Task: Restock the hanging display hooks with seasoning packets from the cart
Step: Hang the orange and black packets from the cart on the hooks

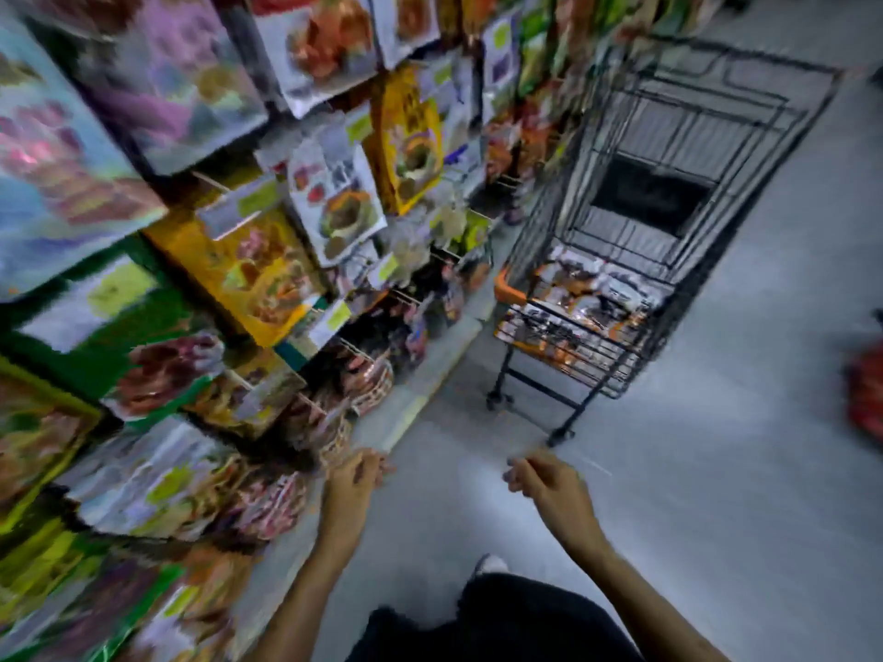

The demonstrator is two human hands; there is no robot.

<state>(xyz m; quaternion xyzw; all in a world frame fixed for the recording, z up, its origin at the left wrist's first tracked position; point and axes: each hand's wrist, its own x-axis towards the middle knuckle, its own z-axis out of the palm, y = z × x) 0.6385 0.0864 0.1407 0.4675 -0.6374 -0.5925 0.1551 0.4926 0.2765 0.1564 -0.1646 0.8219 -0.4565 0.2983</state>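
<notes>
The frame is blurred by motion. A black wire cart [635,193] stands ahead on the right. Its near compartment holds a pile of orange, white and black seasoning packets [583,298]. The hanging display [267,222] fills the left side, with rows of colourful packets on hooks. My left hand [356,473] is low, near the bottom of the display, fingers loosely curled and holding nothing. My right hand [544,475] hovers over the floor short of the cart, fingers loosely curled; nothing shows in it.
Grey floor [716,470] stretches to the right of the cart. A red object [867,394] lies at the right edge. My dark trousers [487,618] and a light shoe [492,563] show at the bottom. The display base edge [430,389] runs along the floor.
</notes>
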